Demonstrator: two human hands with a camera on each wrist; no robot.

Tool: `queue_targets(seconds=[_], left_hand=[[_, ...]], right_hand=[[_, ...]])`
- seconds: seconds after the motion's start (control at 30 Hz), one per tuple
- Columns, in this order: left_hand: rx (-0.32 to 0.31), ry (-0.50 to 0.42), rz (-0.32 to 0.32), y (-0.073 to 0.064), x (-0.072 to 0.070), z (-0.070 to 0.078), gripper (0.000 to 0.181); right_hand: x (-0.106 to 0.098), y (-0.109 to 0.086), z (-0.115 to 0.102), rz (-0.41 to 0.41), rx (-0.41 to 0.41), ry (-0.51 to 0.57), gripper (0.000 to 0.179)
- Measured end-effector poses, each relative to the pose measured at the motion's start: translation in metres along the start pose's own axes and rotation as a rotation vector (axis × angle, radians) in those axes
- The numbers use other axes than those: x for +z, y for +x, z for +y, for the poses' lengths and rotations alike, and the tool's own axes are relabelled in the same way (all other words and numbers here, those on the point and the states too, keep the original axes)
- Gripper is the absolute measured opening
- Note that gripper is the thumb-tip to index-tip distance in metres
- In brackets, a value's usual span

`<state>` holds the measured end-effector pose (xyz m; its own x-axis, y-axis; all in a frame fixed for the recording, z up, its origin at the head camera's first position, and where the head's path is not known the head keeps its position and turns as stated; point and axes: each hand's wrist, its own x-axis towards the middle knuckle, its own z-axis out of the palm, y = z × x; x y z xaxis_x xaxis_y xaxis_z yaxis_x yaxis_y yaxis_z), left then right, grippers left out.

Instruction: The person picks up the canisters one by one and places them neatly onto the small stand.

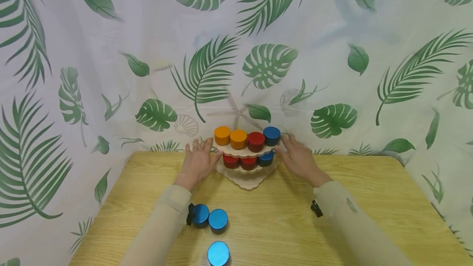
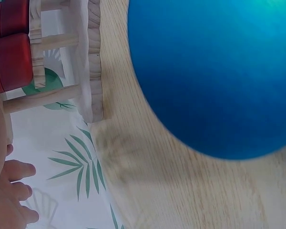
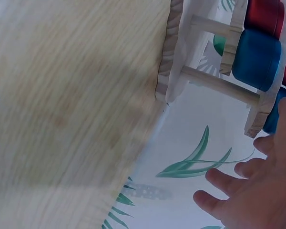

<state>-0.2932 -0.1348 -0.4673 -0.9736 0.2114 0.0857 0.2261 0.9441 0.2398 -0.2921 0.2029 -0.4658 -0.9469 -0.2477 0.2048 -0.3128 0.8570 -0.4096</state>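
The left hand has its fingers spread wide at one end of the wooden shelf. The right hand is spread too, at the other end, so the shelf sits between them. On top, two orange tins are nearer the left hand, then a red tin, then a blue tin by the right hand. Three loose blue tins lie on the bench, closer to the body than the left hand.

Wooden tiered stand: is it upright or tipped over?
Upright: the stand rests base-down on the table, and four canisters stand in a line on its top tier.
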Motion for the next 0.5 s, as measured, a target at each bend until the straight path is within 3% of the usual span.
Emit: queue_targets(seconds=[0.33, 0.5], left_hand=[[0.003, 0.001, 0.002, 0.0011, 0.0014, -0.0022, 0.076], [0.002, 0.000, 0.003, 0.0019, 0.0015, -0.0024, 0.076]], right_hand=[[0.0014, 0.0074, -0.0011, -0.034, -0.022, -0.214, 0.067], [0.0007, 0.0083, -0.0020, -0.079, -0.005, -0.261, 0.069]])
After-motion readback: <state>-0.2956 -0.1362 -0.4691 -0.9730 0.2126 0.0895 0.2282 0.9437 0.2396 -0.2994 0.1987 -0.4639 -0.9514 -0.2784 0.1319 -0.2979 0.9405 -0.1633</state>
